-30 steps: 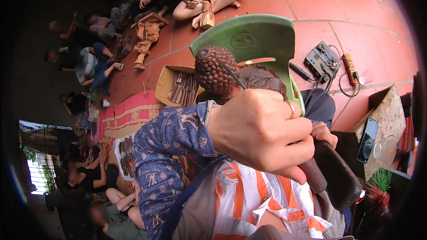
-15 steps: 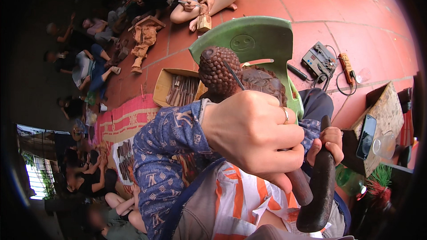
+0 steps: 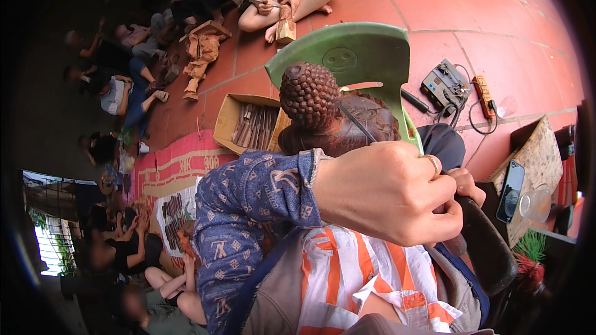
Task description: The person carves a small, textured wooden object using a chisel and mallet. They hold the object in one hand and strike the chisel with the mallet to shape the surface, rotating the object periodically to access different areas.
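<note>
Left hand point(image 3: 394, 193) is gripping the chisel point(image 3: 356, 122) in a full fist | right hand point(image 3: 465, 187) is clasping the dark mallet point(image 3: 490, 251) | knobbly-headed carving point(image 3: 308, 96) is sitting by the green chair point(image 3: 372, 49), blade tip near its neck | clean tapping is demanding steady angle, light square blows

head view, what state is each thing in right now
left hand, closed around the chisel
chisel, slanted, tip at the carving
right hand, closed on the mallet
dark mallet, gripped
carving, partly carved
cardboard box, open, tools inside
orange power strip, plug inserted
</note>
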`<state>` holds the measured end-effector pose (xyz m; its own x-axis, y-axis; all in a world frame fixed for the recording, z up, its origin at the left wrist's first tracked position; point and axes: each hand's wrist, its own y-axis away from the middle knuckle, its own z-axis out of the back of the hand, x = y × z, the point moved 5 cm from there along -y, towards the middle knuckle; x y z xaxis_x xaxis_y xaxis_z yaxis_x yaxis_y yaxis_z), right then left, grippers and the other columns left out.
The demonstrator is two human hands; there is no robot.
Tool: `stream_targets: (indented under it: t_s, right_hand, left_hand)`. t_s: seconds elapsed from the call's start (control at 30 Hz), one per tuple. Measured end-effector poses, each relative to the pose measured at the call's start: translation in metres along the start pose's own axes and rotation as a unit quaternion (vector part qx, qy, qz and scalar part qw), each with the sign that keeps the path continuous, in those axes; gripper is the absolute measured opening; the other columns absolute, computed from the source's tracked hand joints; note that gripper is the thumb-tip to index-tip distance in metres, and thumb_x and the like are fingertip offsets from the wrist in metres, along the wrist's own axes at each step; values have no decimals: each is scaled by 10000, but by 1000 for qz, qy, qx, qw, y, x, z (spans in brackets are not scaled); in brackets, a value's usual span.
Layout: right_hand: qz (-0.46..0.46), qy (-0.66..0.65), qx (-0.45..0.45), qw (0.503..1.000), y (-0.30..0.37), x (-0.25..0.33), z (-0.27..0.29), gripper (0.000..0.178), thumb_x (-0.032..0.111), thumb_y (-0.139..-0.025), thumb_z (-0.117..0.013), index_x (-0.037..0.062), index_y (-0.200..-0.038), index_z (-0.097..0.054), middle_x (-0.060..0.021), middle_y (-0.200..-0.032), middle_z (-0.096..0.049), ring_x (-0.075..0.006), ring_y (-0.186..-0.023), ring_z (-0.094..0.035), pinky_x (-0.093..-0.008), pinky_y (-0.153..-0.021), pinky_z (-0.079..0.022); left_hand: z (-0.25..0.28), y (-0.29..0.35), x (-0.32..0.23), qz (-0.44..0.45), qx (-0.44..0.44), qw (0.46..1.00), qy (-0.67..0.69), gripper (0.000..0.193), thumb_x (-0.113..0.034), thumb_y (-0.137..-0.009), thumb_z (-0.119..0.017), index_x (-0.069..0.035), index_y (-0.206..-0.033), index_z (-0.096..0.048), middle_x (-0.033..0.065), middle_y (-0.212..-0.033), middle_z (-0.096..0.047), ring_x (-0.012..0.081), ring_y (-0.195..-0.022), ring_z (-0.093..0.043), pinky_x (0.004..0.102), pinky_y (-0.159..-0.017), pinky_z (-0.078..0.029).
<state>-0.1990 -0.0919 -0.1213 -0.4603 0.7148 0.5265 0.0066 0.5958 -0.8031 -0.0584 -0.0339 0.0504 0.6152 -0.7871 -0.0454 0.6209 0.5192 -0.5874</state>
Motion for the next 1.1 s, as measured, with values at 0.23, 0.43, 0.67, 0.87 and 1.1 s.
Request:
stream_targets:
  t_s: [0.23, 0.43, 0.67, 0.87, 1.1]
  right_hand:
    - [-221, -27, -26, 975, 11, -20, 7, 263, -91, -813, -613, 40, -925, -414, -58, -684, -475, -145, -563, -435, -268, -517, -386]
    - [-523, 87, -3, 848, 48, -42, 13, 248, 55, -861, -670, 6, -1045, -512, -26, -820, -549, -79, -675, -500, -230, -588, -417]
    - [-543, 249, 222, 771, 106, -62, 16, 683, 57, -768, -605, -25, -1376, -304, -313, -1144, -566, -420, -1096, -574, -417, -942, -446]
    - [-399, 371, 278, 791, 118, -71, 7, 735, 115, -738, -707, -72, -1350, -347, -295, -1186, -489, -448, -1099, -526, -445, -926, -451]
    - [-253, 305, 303, 867, 44, -36, -14, 639, 223, -698, -821, -58, -1204, -551, -195, -1030, -495, -277, -868, -570, -337, -722, -483]
  left_hand:
    - [-7, 1, -2, 49, -28, 996, -72, 195, -143, -642, -648, -109, -833, -643, -32, -641, -435, 80, -521, -448, 223, -406, -300]
    - [2, 27, -9, 100, 70, 992, -38, 339, -158, -670, -641, -89, -1001, -653, 2, -741, -484, 110, -583, -486, 223, -464, -362]
    - [10, 64, -13, 168, 110, 979, -27, 402, -139, -697, -665, -114, -1098, -680, 5, -735, -485, 106, -568, -504, 222, -472, -403]
    - [16, 72, -16, 201, 137, 969, -49, 359, -169, -735, -629, -151, -1092, -665, -4, -678, -418, 111, -559, -507, 257, -467, -423]
    - [9, 88, -15, 202, 19, 976, 82, 514, 18, -647, -746, -25, -1123, -557, 95, -869, -563, 226, -689, -617, 304, -582, -526]
